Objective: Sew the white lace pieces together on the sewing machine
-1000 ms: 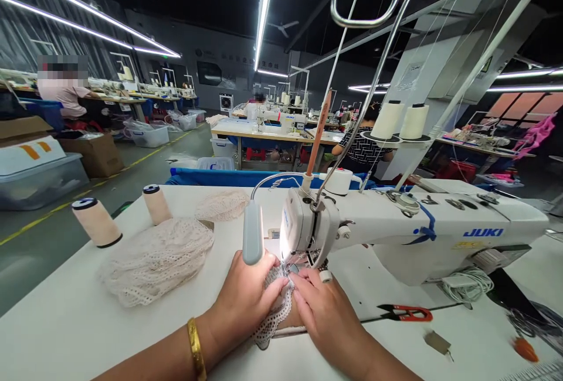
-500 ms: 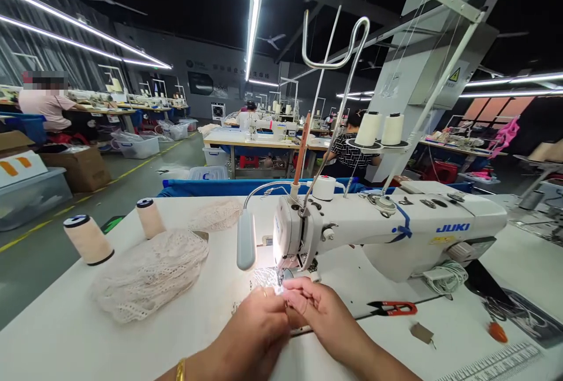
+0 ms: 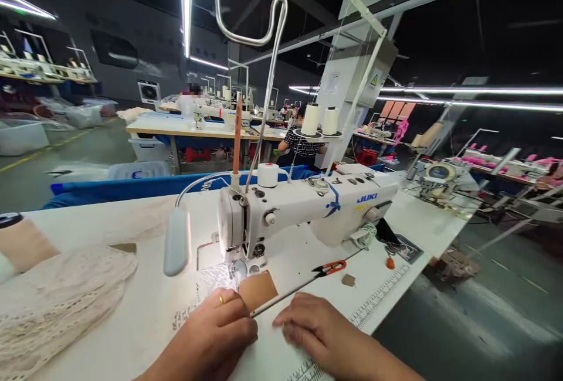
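Note:
My left hand [image 3: 220,325], with a ring on one finger, is closed at the near edge of a white lace piece [image 3: 214,275]. That lace lies under the needle area of a white JUKI sewing machine [image 3: 290,208] and shows again left of the hand. What sits inside the curled fingers is mostly hidden. My right hand [image 3: 319,328] hovers over the table to the right, fingers loosely bent, with nothing visible in it. A brown card-like piece [image 3: 258,292] lies flat by the presser foot. Red-handled thread snips [image 3: 331,268] rest behind my right hand.
Cream lace fabric [image 3: 74,293] is heaped on the left beside a thread cone [image 3: 26,243]. A grey lamp [image 3: 176,243] hangs left of the needle. A small tag [image 3: 349,279] and a printed ruler [image 3: 382,293] are at right. A co-worker [image 3: 299,140] sits beyond the machine.
My hands were together at the needle; now they are apart, the right one drawn back toward me. The brown piece is now in plain sight. The view has turned right.

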Tool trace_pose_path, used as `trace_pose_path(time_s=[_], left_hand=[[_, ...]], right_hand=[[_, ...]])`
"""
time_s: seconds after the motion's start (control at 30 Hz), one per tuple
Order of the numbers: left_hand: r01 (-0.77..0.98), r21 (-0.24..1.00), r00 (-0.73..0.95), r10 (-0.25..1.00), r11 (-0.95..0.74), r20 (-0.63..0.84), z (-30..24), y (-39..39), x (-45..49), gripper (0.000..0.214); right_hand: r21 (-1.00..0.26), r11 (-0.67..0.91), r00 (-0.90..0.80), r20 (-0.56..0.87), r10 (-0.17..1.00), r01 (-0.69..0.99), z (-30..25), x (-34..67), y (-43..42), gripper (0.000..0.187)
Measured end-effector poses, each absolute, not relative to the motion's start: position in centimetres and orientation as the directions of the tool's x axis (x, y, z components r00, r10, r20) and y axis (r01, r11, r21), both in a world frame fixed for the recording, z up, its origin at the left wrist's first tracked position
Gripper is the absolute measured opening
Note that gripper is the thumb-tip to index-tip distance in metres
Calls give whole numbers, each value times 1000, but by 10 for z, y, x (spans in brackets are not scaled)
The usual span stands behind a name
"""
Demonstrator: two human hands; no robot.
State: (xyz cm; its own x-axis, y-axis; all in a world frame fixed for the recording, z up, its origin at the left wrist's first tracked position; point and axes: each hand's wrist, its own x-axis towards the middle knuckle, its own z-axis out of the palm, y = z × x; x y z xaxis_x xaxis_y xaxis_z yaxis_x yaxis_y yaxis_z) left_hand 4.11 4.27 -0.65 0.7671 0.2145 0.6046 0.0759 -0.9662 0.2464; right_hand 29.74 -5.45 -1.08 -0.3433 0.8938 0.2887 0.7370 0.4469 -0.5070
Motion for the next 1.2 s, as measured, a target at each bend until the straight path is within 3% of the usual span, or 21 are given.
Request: trace_pose_path(time_s=[0.1, 0.17, 0.37, 0.43, 0.5, 0.6, 0.7, 0.8, 1.0, 1.1, 1.13, 1.2], left_hand=[[207, 242, 722, 315, -948, 616, -12, 44, 41, 27], [291, 269, 713, 396, -918, 579, -14, 45, 39, 27], [425, 338, 677, 543, -840, 497, -16, 49, 36, 25], [428, 338, 676, 545, -838, 496, -16, 49, 36, 25], [428, 333, 675, 542, -840, 501, -16, 48, 36, 26], [435, 329, 669, 546, -838, 505, -15, 48, 37, 30], [424, 338, 673, 542, -840, 503, -16, 46, 38, 33], [412, 390, 678, 563, -823, 471, -18, 46, 38, 31], [502, 614, 574, 766, -609, 290, -14, 64, 34, 24], [558, 702, 474, 865, -441, 166, -11, 77, 35, 20], [566, 716, 455, 879, -410, 144, -11, 81, 35, 19], [572, 724, 433, 891, -386, 133, -13, 87, 37, 18]], right_hand=[[-190, 272, -176, 410, 895, 943, -16, 343, -52, 32], [-126, 152, -80, 453, 888, 980, -24, 372, -45, 27], [-239, 172, -47, 453, 890, 956, -25, 368, -33, 38], [-324, 183, -40, 404, 914, 928, -13, 337, -40, 35], [-484, 203, -78, 266, 961, 851, -1, 303, -46, 21], [-409, 267, -200, 199, 959, 873, 5, 261, -47, 13], [-302, 286, -216, 245, 945, 909, -3, 239, -36, 6], [-278, 307, -221, 299, 928, 910, -14, 233, -24, 9], [-161, 201, -153, 268, 951, 966, -27, 273, -13, 20], [-42, 160, -133, 375, 917, 986, -25, 300, -4, 15], [-53, 176, -139, 412, 900, 983, -23, 304, 0, 20], [-188, 219, -127, 407, 905, 957, -16, 303, 7, 29]])
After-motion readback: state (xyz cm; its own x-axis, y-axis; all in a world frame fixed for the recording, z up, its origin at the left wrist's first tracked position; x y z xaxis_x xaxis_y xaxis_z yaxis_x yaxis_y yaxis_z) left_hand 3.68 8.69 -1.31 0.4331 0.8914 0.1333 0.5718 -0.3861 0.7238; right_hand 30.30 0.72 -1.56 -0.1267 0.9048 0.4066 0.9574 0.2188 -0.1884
